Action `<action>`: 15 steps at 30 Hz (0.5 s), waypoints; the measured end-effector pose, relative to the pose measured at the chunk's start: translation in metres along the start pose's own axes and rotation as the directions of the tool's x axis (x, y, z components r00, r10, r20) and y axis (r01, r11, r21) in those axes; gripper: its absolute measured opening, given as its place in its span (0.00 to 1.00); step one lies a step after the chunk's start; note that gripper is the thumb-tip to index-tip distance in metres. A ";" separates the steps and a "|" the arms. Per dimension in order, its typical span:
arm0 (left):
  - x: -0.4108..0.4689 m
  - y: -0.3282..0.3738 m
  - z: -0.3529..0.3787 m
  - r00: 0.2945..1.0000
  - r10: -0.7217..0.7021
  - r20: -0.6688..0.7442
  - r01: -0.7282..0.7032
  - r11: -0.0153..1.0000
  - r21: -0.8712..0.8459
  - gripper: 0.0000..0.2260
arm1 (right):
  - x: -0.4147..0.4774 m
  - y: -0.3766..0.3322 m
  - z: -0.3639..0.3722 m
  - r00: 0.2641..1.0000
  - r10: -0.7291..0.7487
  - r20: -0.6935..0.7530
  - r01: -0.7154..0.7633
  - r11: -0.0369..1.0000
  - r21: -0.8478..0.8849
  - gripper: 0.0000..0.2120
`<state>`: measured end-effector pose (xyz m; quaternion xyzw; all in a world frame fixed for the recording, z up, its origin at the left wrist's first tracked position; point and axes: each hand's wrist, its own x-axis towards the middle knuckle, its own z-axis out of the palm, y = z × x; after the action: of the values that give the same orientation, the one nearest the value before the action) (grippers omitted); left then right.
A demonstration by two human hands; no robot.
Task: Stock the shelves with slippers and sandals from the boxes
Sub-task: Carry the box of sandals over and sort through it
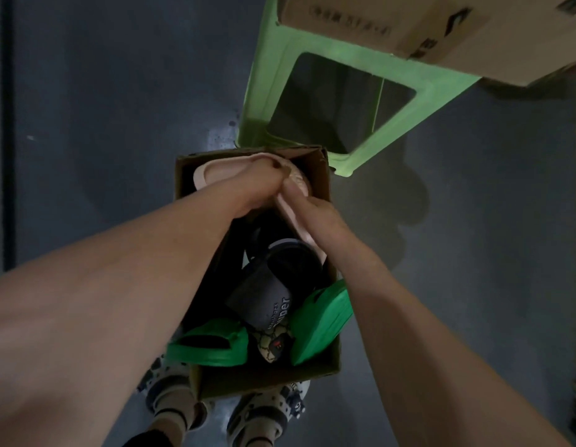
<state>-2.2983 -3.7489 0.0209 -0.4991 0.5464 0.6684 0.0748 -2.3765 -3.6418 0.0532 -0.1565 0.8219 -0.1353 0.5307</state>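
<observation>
An open cardboard box [325, 371] stands on the floor between my feet, filled with slippers. At its far end lie two pale pink slippers. My left hand [248, 185] grips the far pink slipper [206, 174], fingers curled over its edge. My right hand [315, 214] holds the second pink slipper [293, 221] along the box's right side. Below them lie a dark navy slipper [264, 298] with white lettering, two bright green slippers [322, 321] and a patterned one [273, 345].
A light green plastic stool [406, 121] stands just beyond the box, with another cardboard box [473, 30] on top of it. Dark grey floor lies all around. My feet in patterned clogs [170, 395] stand at the near end of the box.
</observation>
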 end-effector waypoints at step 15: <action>-0.085 -0.056 -0.015 0.960 -0.008 -0.280 -0.018 0.996 -0.089 0.33 | -0.026 0.014 -0.011 0.954 0.173 -0.247 -0.172 0.985 0.024 0.20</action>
<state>-2.2111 -3.7014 0.0494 -0.5902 0.5217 0.6154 -0.0276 -2.3781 -3.6184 0.0737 -0.0655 0.8921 -0.1080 0.4339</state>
